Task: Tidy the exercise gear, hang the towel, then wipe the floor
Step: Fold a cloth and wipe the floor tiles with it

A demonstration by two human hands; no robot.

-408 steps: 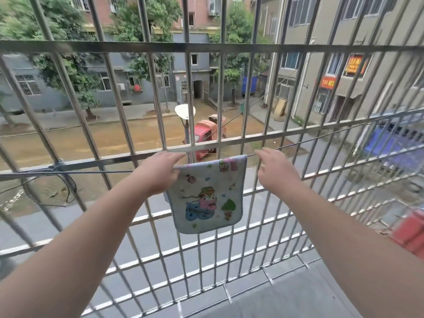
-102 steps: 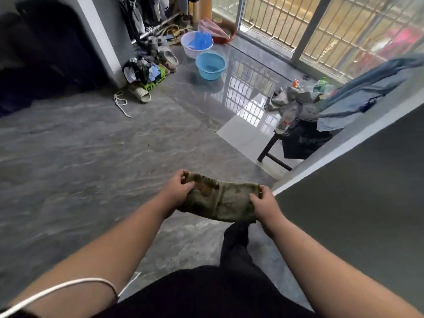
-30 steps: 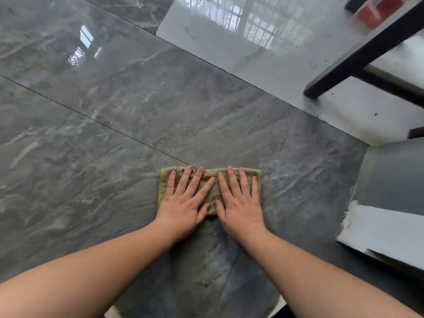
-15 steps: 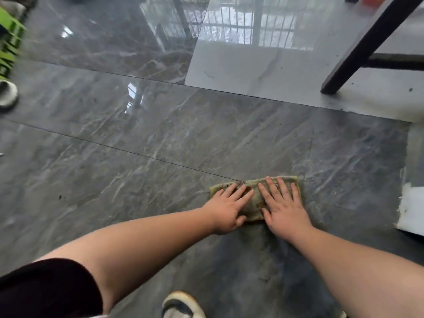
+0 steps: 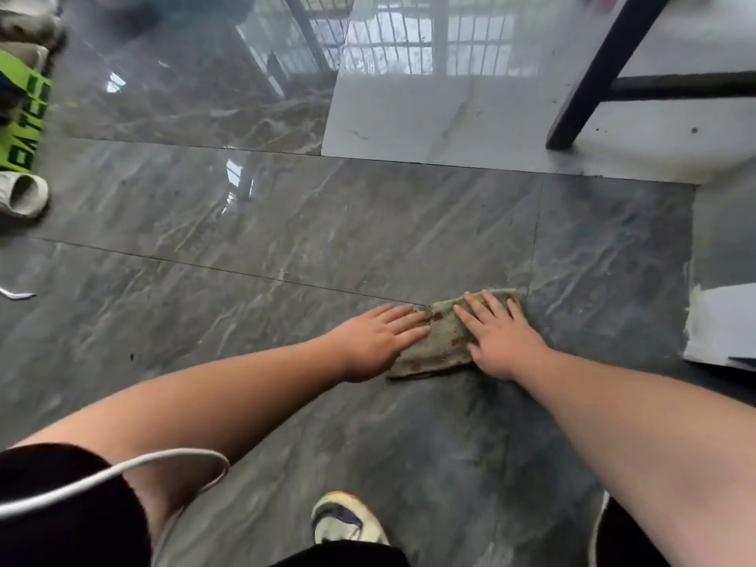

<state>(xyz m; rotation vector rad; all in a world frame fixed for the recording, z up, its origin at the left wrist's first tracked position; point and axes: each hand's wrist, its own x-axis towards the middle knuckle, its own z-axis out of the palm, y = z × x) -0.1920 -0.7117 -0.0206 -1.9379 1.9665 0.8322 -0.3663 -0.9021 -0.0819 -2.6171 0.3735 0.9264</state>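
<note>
A folded, stained greenish cloth (image 5: 439, 347) lies flat on the grey marbled floor (image 5: 253, 304), right of centre. My left hand (image 5: 378, 341) presses its left end with straight fingers, partly on the floor tile. My right hand (image 5: 501, 335) lies flat on the cloth's right half, fingers spread. Both palms cover much of the cloth. The hung towel and the exercise gear are out of view.
A dark stool leg (image 5: 593, 75) stands on the pale tile at the upper right. A grey wall corner (image 5: 724, 304) with a white base is at the right. A white slipper (image 5: 24, 196) and green item (image 5: 24, 124) lie at the left edge. My shoe (image 5: 347, 519) is below.
Both hands and the cloth have slid to the right along the floor since one second ago. The left hand now sits further off the cloth's left end.
</note>
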